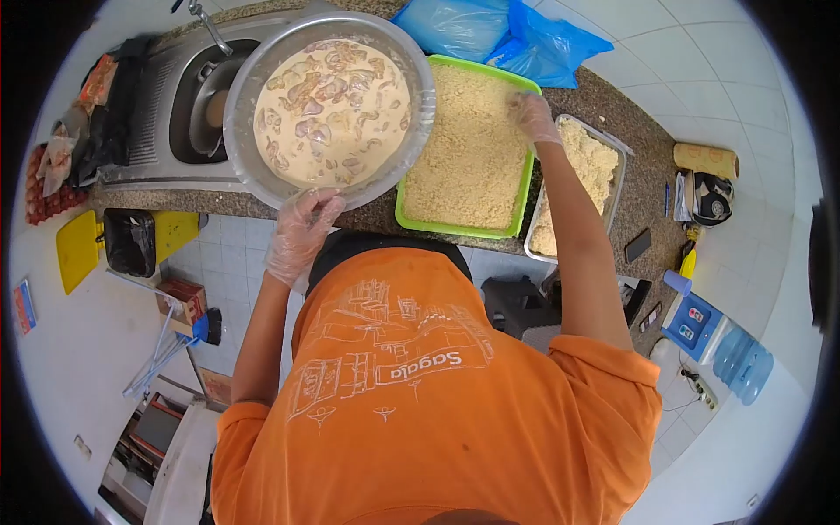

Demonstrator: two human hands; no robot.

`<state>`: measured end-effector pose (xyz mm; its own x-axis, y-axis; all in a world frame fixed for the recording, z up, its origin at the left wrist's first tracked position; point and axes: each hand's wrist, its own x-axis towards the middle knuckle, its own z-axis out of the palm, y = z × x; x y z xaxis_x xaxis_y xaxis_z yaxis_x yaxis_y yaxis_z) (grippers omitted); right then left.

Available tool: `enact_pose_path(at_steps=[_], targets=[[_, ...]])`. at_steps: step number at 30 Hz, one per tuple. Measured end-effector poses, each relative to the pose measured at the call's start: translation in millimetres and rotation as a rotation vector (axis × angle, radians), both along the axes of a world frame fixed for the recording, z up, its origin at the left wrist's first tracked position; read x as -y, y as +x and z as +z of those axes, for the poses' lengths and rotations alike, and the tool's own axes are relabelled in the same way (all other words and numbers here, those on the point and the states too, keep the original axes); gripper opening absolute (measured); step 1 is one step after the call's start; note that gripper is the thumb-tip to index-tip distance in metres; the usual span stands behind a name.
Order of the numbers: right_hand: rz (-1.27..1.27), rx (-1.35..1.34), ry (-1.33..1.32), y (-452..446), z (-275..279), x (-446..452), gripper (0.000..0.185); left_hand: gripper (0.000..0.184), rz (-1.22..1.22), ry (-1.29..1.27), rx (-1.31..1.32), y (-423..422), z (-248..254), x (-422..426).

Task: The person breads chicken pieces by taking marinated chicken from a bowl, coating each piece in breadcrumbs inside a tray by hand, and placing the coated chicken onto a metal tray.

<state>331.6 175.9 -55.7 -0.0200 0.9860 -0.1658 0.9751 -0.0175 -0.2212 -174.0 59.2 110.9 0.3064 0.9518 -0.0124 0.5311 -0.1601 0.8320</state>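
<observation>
A large metal bowl (242, 131) holds pieces of meat in a pale creamy liquid. My left hand (304, 229), in a clear plastic glove, is at the bowl's near rim with its fingers bent; whether it grips the rim cannot be made out. Right of the bowl lies a green tray (464, 230) full of light crumbs (468, 144). My right hand (534, 118), also gloved, is over the tray's right edge near the far corner, its fingers pointing down and blurred. Beside that tray, partly under my right forearm, is a metal tray (615, 188) of coated pieces (582, 162).
A sink (197, 114) with a faucet (210, 31) is at the left. Blue plastic bags (547, 44) lie behind the green tray. A phone (638, 246) rests on the right counter (652, 197). Egg trays (48, 197) stand far left, a water dispenser (700, 324) right.
</observation>
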Motion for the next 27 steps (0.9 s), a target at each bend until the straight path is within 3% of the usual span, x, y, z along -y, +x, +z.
enact_pose_path(at_steps=[2, 5, 8, 11, 14, 15, 17, 19, 21, 25, 27], targets=[[-0.053, 0.040, -0.121, 2, -4, -8, 0.025, 0.020, 0.011, -0.026, 0.015, -14, -11, -2], [0.105, -0.074, -0.061, -21, -9, 23, 0.023, 0.020, 0.051, -0.087, 0.008, -26, -26, -3], [0.314, 0.079, 0.069, -38, -24, 44, 0.021, 0.021, 0.062, -0.125, 0.028, -18, -33, -4], [0.083, -0.173, 0.110, -18, -28, 43, 0.022, 0.023, -0.019, -0.096, -0.058, 7, -8, -12], [-0.251, -0.549, -0.075, -19, 22, 47, 0.022, 0.034, 0.004, -0.431, 0.061, 45, 7, -18], [-0.377, -0.677, -0.170, -24, 52, 54, 0.022, 0.038, -0.023, -0.565, 0.273, 59, 4, -19], [-0.354, -0.835, -0.261, -55, 108, 74, 0.026, 0.047, -0.079, -0.823, 0.707, 94, -14, -18], [-0.230, -0.987, -0.299, -86, 143, 88, 0.031, 0.052, 0.037, -1.266, 0.903, 139, -48, -22], [-0.005, -1.133, -0.280, -105, 160, 99, 0.034, 0.046, 0.184, -1.371, 1.103, 178, -65, -24], [-0.299, -1.218, -0.278, -94, 163, 114, 0.036, 0.030, 0.335, -1.342, 1.316, 201, -129, -24], [-0.411, -1.132, -0.166, -87, 150, 117, 0.034, 0.026, 0.468, -1.543, 1.381, 187, -116, -23]])
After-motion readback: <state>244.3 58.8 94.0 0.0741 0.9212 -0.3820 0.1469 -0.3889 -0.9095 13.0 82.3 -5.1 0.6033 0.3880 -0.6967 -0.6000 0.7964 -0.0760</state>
